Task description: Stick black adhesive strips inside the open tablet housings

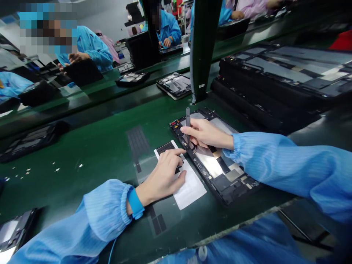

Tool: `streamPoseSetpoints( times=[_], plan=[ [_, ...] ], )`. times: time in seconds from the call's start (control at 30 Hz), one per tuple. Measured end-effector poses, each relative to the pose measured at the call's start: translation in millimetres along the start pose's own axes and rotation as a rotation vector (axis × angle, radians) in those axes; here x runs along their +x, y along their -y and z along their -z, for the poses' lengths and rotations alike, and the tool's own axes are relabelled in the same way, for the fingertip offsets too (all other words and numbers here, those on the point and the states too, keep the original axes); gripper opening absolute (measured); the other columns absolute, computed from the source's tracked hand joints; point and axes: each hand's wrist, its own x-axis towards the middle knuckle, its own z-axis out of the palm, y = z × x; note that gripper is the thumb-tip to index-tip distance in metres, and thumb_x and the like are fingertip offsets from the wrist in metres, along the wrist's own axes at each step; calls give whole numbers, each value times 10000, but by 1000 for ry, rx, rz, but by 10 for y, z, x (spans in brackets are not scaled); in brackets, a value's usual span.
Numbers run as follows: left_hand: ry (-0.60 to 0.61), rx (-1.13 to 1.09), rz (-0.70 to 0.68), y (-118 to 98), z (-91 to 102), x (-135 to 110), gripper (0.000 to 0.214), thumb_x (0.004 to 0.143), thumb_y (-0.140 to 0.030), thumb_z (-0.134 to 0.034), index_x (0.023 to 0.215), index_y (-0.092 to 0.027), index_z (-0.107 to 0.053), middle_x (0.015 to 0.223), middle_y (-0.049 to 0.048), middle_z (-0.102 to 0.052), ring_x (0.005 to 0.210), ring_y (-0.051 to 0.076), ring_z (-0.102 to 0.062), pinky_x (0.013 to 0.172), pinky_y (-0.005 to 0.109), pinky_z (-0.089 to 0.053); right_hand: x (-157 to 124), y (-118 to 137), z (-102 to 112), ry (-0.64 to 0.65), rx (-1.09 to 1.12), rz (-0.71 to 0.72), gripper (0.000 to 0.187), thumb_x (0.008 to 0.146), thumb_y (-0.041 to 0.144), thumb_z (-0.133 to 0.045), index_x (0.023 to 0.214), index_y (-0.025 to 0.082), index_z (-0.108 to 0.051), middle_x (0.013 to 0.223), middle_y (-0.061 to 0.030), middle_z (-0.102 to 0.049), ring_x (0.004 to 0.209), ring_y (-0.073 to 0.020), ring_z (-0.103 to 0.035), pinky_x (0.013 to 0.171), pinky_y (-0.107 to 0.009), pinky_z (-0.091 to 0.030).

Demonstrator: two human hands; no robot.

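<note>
Grey tweezers [188, 117] stand nearly upright in the fingers of my right hand [207, 132]. Their tips point down at the left edge of an opened tablet [210, 165], whose inner parts and silvery plates face up. My left hand [162, 174] lies over a white backing sheet [192, 190] beside the tablet. Its fingers are apart, and the index finger stretches to the tablet's edge near the tweezers. Black adhesive strips [165, 146] show on the sheet, partly hidden by this hand. A blue wrist strap [136, 203] circles my left wrist.
Clear film with dark stickers [138, 141] lies left of the sheet. Stacked tablets in black trays [264, 99] stand at right. A green post [202, 51] rises behind the work. Small white scraps [80, 165] dot the green bench [90, 143]. Co-workers in blue sit opposite.
</note>
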Motion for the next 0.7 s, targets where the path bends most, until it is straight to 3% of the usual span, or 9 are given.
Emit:
streamPoseSetpoints(
  times=[0.47,0.7],
  plan=[
    [119,68,-141,-15,17,17,154,791,-24,-394,818,-176,-388,1201,69,-543,984,203,-455,840,373,-403,-29,37,-22,-77,-73,12,206,882,290,-448,717,168,-427,425,65,-464,246,-48,-383,237,-149,-261],
    [81,154,-57,-26,-11,22,160,760,-49,-401,880,-155,-394,1311,164,-434,1073,239,-452,876,419,-409,-38,9,-46,-111,28,2,184,892,318,-437,772,182,-409,430,71,-464,239,-51,-364,232,-161,-243]
  ],
)
